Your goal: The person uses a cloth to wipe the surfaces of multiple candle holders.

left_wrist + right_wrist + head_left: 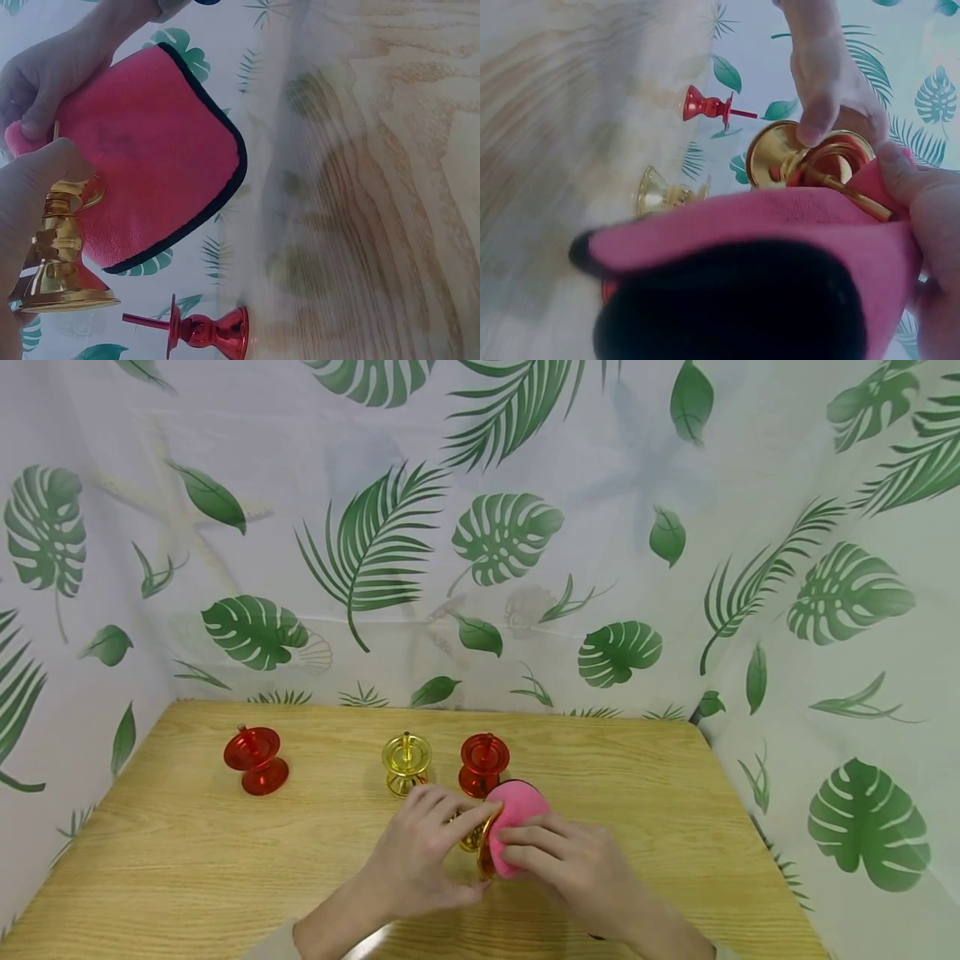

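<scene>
Tilted on its side, a shiny gold candle holder is gripped by my left hand; its flared base and stem show in the left wrist view. My right hand holds a pink cloth with a black edge against the holder's dish. In the right wrist view, the gold spike lies against the cloth, near the right thumb. The cloth hangs down in a broad flap in the left wrist view. Some of the right fingers are hidden behind it there.
On the wooden table, a red candle holder stands at the back left. Another gold candle holder and a second red one stand just beyond my hands. Leaf-patterned sheeting encloses the back and sides.
</scene>
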Tool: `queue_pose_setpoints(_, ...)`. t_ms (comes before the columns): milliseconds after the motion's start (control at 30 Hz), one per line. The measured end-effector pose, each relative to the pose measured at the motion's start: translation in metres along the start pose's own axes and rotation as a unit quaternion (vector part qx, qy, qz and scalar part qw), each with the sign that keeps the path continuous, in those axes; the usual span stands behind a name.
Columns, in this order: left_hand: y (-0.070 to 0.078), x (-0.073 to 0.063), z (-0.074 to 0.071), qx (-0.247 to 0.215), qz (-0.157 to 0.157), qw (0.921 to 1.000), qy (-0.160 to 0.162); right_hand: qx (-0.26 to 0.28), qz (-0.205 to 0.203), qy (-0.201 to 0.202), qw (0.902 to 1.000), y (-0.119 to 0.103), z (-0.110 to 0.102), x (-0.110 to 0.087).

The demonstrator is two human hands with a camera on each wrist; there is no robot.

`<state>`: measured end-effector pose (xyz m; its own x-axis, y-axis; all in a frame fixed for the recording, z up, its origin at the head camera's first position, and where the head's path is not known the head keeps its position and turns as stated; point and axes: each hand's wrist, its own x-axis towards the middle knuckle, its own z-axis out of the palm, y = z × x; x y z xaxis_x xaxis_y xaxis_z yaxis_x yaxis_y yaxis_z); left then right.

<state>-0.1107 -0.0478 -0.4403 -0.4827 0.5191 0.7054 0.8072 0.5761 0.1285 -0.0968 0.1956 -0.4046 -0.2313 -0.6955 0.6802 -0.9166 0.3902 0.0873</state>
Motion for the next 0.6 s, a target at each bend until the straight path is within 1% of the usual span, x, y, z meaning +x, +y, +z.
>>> queue_pose_setpoints(233, -0.004, -0.001, -0.002, 0.010, -0.018, 0.9998, -0.001, 0.050, 0.031, 0.016, 0.9981, 0.002, -0.010, -0.006)
queue_pose_setpoints(367, -0.004, -0.001, -0.003, 0.010, -0.023, 0.9997, -0.006, 0.077, 0.032, 0.037, 0.9958, 0.004, -0.010, -0.009)
queue_pose_setpoints(467, -0.003, -0.001, -0.002, 0.009, -0.018, 0.9998, -0.001, 0.088, 0.033, 0.051, 0.9943, 0.004, -0.007, -0.010)
queue_pose_setpoints(600, -0.002, -0.001, 0.002, 0.006, -0.001, 0.9998, 0.020, 0.086, 0.036, 0.051, 0.9944, 0.003, 0.000, -0.008)
